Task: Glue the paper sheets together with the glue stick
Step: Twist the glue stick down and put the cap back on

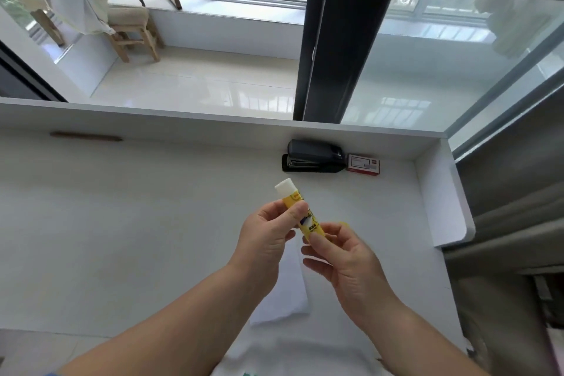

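Glue stick (300, 211) — between both hands (308, 246)

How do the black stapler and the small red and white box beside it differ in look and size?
The stapler is black and long; the box is red and white and much shorter. The stapler has a rounded top and stands taller, while the box is flat with straight edges. Both rest on the white desk against its back wall, side by side, and neither hand touches them.

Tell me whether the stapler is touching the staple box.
Cannot tell. In the head view the stapler and staple box sit side by side with no clear gap.
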